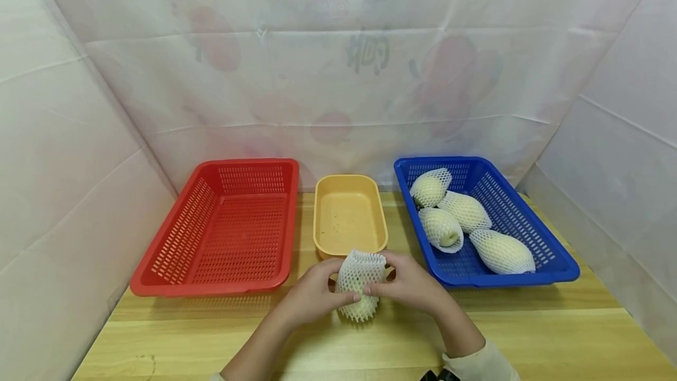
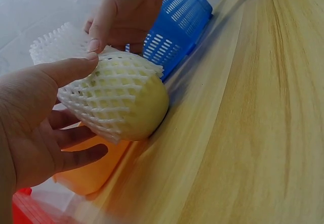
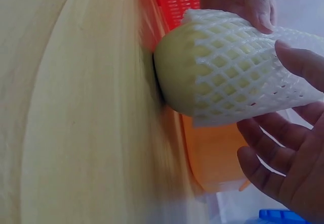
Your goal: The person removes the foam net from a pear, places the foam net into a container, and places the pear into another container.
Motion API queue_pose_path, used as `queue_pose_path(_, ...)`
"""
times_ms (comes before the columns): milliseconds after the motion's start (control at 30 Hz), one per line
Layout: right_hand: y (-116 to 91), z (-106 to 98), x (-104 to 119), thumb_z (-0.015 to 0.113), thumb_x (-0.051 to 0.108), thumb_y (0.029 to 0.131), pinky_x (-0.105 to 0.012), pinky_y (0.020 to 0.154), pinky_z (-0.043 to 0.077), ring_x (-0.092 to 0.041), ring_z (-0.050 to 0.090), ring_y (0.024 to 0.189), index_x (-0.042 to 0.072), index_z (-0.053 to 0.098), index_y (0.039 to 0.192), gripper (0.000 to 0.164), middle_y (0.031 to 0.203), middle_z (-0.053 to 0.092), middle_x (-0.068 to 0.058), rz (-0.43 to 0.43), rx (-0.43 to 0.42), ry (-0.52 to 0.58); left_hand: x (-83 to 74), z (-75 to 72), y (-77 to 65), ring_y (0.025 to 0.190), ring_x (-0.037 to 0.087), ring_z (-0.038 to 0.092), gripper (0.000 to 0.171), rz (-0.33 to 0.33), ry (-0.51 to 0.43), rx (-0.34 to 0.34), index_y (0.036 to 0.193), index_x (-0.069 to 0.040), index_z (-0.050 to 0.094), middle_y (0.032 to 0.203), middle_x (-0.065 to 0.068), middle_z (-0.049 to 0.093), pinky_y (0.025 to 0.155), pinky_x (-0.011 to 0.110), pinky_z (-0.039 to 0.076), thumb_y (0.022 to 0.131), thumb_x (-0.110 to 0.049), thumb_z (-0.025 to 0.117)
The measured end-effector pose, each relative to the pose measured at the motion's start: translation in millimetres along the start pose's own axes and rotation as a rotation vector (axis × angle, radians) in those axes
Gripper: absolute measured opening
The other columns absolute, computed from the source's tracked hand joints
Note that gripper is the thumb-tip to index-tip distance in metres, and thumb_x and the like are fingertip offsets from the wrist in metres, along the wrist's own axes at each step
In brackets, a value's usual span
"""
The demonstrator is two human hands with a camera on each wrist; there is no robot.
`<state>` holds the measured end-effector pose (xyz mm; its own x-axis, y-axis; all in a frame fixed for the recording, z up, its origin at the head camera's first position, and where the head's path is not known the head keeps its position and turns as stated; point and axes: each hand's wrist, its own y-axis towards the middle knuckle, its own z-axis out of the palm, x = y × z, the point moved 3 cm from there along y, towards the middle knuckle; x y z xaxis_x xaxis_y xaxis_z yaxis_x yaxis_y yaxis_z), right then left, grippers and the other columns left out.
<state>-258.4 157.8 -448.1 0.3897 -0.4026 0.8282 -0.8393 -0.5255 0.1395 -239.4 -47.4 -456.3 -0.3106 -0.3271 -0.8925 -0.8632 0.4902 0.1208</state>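
Observation:
A pale yellow oval fruit (image 3: 174, 70), melon-like, stands on the table before me in a white foam net sleeve (image 1: 361, 281). In both wrist views its rounded lower end shows bare below the net's edge. My left hand (image 1: 313, 291) holds the net from the left, thumb on the near side and fingers behind. From the right, my right hand (image 1: 411, 284) holds it the same way, its thumb close to the left thumb. The net's upper end stands loose and flattened above the fruit.
Behind the hands is a yellow-orange plastic tub (image 1: 350, 250). A red basket (image 1: 288, 240) stands left of it. In the blue basket (image 1: 502, 279) on the right lie several net-wrapped fruits (image 1: 465, 211). White cloth walls (image 1: 328, 75) close off the wooden table (image 1: 211, 334).

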Motion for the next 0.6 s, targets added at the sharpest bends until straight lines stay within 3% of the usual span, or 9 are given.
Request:
queue_pose_path(267,-0.9,-0.4,3.5,0.076,0.027,0.087,-0.031,0.072,0.056,-0.008,0.063,0.086,0.02,0.07,0.111,0.026,0.101,0.07,0.004,-0.064,-0.03,-0.031,0.6,-0.7,-1.0,0.107,0.014,0.063,0.046,-0.002,0.014,-0.016,0.128,-0.022,0.064,0.121,-0.003,0.065,0.085,0.025,0.055,0.085,-0.032,0.077)
queue_pose_path(600,-1.0,-2.0,6.7,0.074,0.031,0.088,-0.029,0.069,0.056,-0.007,0.062,0.082,0.021,0.071,0.106,0.021,0.096,0.069,0.005,-0.073,-0.074,-0.048,0.0,-1.7,-0.4,0.111,0.016,0.062,0.043,0.008,0.009,-0.037,0.128,-0.023,0.064,0.124,-0.004,0.064,0.085,0.024,0.055,0.087,-0.03,0.075)
